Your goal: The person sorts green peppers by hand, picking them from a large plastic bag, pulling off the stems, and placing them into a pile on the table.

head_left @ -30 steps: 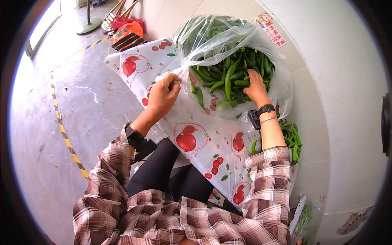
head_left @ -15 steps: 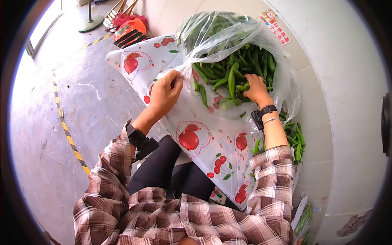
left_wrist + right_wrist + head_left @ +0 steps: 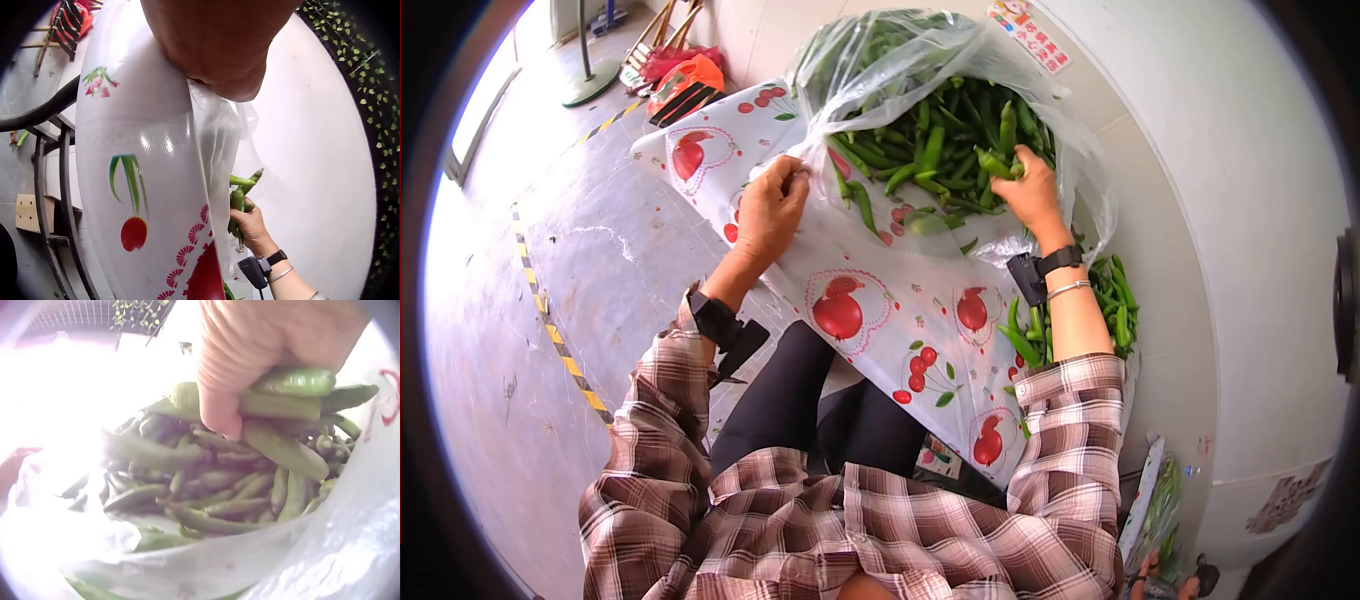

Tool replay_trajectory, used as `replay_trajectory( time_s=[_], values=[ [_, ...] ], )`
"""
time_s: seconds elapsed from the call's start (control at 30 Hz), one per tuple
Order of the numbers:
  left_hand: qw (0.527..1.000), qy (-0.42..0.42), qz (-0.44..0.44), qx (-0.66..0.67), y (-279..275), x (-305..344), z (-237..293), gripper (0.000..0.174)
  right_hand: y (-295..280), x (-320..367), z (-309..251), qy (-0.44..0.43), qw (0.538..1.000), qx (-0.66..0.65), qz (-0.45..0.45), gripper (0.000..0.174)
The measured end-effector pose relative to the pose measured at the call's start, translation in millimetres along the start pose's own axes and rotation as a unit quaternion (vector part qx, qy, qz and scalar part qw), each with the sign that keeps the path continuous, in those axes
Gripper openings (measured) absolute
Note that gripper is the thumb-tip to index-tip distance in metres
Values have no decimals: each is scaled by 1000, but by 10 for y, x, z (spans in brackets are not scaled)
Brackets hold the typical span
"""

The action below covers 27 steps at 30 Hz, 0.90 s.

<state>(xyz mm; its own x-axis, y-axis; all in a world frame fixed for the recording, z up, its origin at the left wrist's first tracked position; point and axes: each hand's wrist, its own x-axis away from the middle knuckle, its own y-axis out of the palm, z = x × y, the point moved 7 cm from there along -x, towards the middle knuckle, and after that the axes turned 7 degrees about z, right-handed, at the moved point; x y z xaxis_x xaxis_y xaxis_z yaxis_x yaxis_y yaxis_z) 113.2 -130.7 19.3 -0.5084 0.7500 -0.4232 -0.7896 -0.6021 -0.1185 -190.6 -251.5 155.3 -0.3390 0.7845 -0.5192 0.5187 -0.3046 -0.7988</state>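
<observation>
A clear plastic bag (image 3: pixel 870 85) lies on its side on the table, its mouth toward me, full of long green chili peppers (image 3: pixel 960 115). At the mouth's left edge my left hand (image 3: pixel 770 215) pinches the plastic with curled fingers. My right hand (image 3: pixel 1035 195) is at the right of the opening and grips several peppers (image 3: pixel 284 450), thumb on one side. In the right wrist view these peppers stick out from under the hand above the pile. The left wrist view shows the same bunch (image 3: pixel 240 194) in the right hand, while the left fingertips are hidden there.
A white tablecloth (image 3: pixel 890 300) with red fruit prints covers the table. More loose peppers (image 3: pixel 1118 300) lie beside my right forearm, near the wall (image 3: pixel 1230 250). Red and orange bags (image 3: pixel 685 75) sit at the far left. Bagged greens (image 3: pixel 1160 510) and another person (image 3: pixel 1190 582) show at lower right.
My right hand has closed round several peppers and raised them slightly from the pile. The left hand keeps its hold on the bag's edge. The head view has shifted a little.
</observation>
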Motion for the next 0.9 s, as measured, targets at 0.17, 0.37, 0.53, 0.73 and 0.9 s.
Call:
replay_trajectory(
  time_s=[0.17,0.37,0.53,0.73,0.9],
  values=[
    [1000,13,11,-13,-18,1,44,15,-454,57,20,70,989,-115,66,41],
    [999,14,8,-32,4,-23,-84,16,-886,489,-73,151,941,-299,57,33],
    [997,74,10,-21,21,-81,-179,19,-1457,972,41,181,927,-315,91,28],
    [997,61,-10,-36,3,-104,-190,19,-2044,1605,356,228,957,-156,93,37],
    [999,29,-24,-34,11,-119,-281,19,-2086,2107,594,250,967,53,6,48]
  ],
)
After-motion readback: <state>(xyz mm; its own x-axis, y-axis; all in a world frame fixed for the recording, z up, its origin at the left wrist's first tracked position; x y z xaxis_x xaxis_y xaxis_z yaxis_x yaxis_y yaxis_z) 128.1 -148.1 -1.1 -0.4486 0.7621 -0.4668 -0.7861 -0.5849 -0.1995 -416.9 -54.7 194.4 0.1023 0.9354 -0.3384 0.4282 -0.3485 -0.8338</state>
